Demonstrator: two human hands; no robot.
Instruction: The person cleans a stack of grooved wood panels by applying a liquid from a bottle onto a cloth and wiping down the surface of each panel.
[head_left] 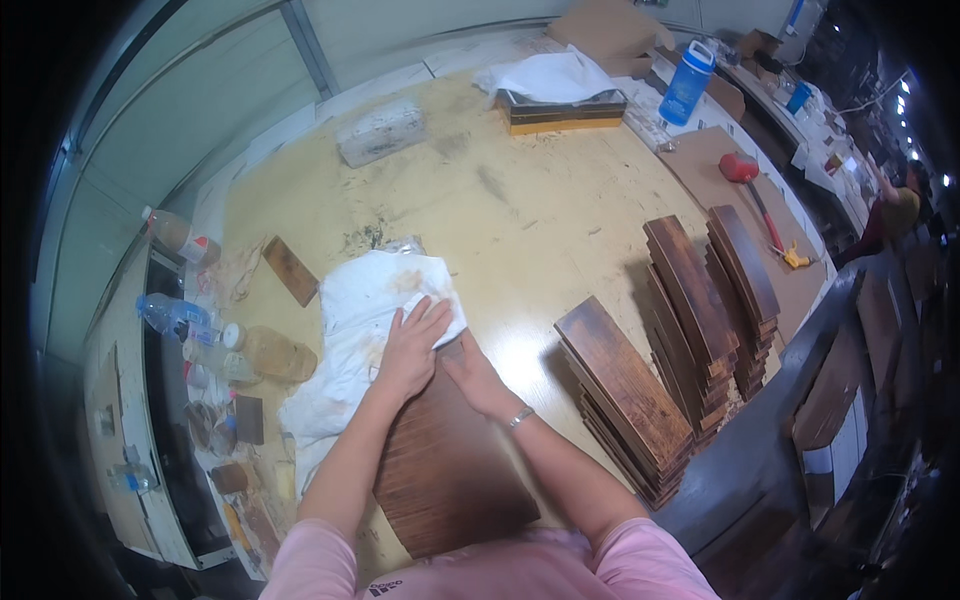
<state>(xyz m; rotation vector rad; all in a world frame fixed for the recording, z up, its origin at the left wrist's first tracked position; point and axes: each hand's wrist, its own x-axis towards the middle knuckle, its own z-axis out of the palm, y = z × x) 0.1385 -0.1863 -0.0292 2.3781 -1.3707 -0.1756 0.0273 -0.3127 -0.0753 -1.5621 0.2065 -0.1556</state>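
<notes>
My left hand (412, 352) lies with fingers spread on a stained white cloth (385, 290), at the far end of a dark brown wooden plank. My right hand (478, 378) grips the right edge of that plank near its far end, thumb on top; its other fingers are partly hidden. Below my hands, several dark brown planks (450, 470) lie in an overlapping stack that reaches toward my body. Part of the stack is hidden by my left forearm and the cloth.
Stacks of brown planks (625, 385) stand to the right. Bottles, one with brown liquid (280, 354), line the left edge beside a small wood piece (291, 271). Farther back are a grey-white block (382, 132), a box (562, 118), a blue bottle (687, 85) and a red mallet (739, 167).
</notes>
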